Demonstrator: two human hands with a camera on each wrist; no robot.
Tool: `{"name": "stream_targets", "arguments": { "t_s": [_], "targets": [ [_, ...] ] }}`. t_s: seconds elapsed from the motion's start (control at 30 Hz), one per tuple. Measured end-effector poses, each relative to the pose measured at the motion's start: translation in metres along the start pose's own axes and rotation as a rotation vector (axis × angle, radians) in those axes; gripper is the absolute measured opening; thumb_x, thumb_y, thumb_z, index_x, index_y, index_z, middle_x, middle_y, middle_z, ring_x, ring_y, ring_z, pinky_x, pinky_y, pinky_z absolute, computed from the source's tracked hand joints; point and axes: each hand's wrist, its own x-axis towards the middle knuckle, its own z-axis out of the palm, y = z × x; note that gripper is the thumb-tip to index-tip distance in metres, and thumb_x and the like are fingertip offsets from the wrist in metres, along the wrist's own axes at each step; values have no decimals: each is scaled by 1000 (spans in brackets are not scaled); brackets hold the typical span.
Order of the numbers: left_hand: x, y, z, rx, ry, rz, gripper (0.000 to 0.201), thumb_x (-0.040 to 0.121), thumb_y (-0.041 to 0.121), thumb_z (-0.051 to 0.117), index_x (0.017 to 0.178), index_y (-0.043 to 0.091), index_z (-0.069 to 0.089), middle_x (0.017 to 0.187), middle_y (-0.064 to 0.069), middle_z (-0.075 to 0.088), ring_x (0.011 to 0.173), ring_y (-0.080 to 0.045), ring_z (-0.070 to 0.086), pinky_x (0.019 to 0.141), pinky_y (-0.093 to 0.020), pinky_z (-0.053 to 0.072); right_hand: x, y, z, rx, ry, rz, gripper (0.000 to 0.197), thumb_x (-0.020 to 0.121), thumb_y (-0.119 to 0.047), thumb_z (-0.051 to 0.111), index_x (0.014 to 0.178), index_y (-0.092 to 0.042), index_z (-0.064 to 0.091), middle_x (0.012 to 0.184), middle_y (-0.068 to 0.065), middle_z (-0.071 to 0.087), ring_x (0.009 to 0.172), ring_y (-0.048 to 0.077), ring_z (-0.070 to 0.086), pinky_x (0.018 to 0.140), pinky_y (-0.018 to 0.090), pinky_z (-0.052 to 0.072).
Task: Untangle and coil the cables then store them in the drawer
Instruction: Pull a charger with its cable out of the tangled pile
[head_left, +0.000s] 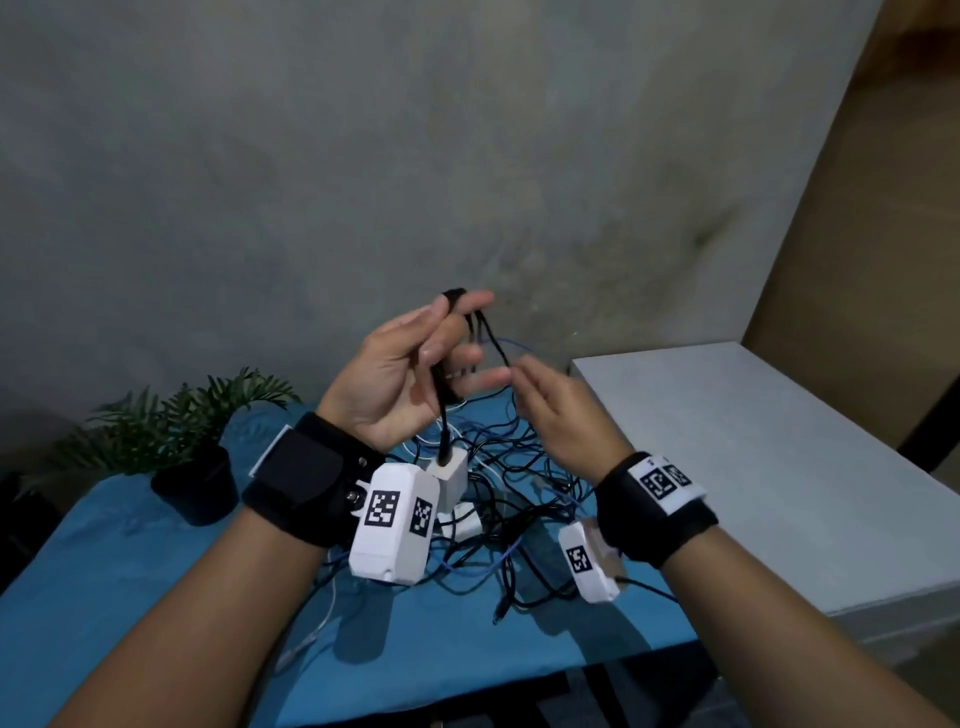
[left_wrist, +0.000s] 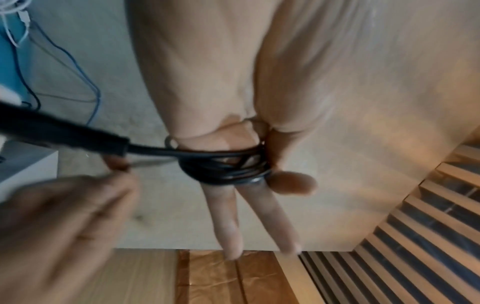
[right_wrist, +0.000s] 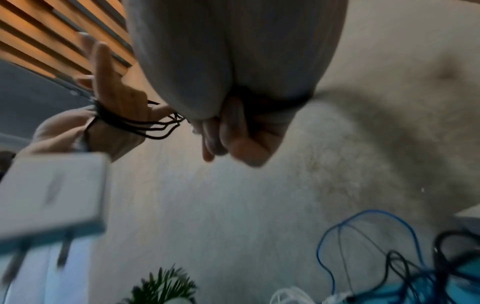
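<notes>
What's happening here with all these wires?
A person is winding a black cable round two straight fingers of the left hand, its white plug block dangling below. The right hand pinches the loose strand. More tangled cables wait on the blue table.

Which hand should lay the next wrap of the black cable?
Right. The right hand pinches the free strand beside the black cable, which is coiled round the left hand fingers; the left likely serves as spool.
</notes>
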Motion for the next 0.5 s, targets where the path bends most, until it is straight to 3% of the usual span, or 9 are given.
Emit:
{"name": "stream_targets", "arguments": {
  "t_s": [0.07, 0.13, 0.2, 0.27, 0.33, 0.4, 0.5],
  "targets": [
    [4, 3, -2, 1, 73, 90, 43, 103, 20, 37, 142, -1, 39, 58, 6, 53, 80, -15, 76, 72, -43, 63, -7, 2, 9, -52, -167, 54, 24, 109, -32, 42, 118, -26, 64, 72, -14, 59, 63, 1, 52, 67, 33, 45],
    [9, 2, -3, 75, 152, 130, 31, 107, 16, 36, 135, 5, 42, 67, 2, 61, 88, -22, 76, 71, -46, 63, -14, -1, 14, -96, -312, 61, 32, 108, -34, 44, 136, -29, 58, 82, -21, 63, 70, -11, 54, 68, 17, 43],
    [11, -3, -5, 307, 205, 111, 19, 110, 14, 34, 122, 13, 48, 77, -4, 64, 88, -29, 76, 71, -48, 64, -15, -11, 13, -188, -377, -5, 35, 107, -35, 47, 141, -33, 56, 83, -18, 65, 68, -9, 53, 63, 12, 38],
    [11, -12, -7, 666, 222, 72, 22, 111, 14, 34, 123, 29, 45, 83, -6, 65, 82, -27, 76, 72, -44, 62, -10, -24, 5, -271, -352, -45, 28, 103, -31, 52, 126, -32, 68, 71, -12, 62, 59, -2, 52, 57, 19, 36],
    [11, -20, -11, 931, 193, 30, 35, 110, 13, 36, 137, 36, 32, 82, -2, 66, 67, -16, 70, 63, -35, 61, -3, -36, -7, -287, -284, -69, 21, 94, -20, 56, 103, -26, 75, 58, -10, 54, 51, 2, 47, 54, 27, 32],
    [10, -22, -14, 1110, 136, -25, 32, 110, 14, 39, 138, 28, 39, 81, 2, 63, 57, -10, 63, 57, -32, 52, 3, -46, -17, -170, -226, -90, 14, 87, -10, 56, 87, -17, 69, 54, -6, 52, 48, 4, 42, 54, 28, 30],
    [5, -21, -13, 1039, -15, -179, 19, 110, 19, 38, 115, 19, 57, 70, -7, 61, 38, -20, 44, 39, -24, 33, 14, -53, -35, 124, -142, -105, 9, 86, -2, 50, 84, -11, 52, 64, -4, 54, 56, 2, 43, 57, 20, 34]
  ]
}}
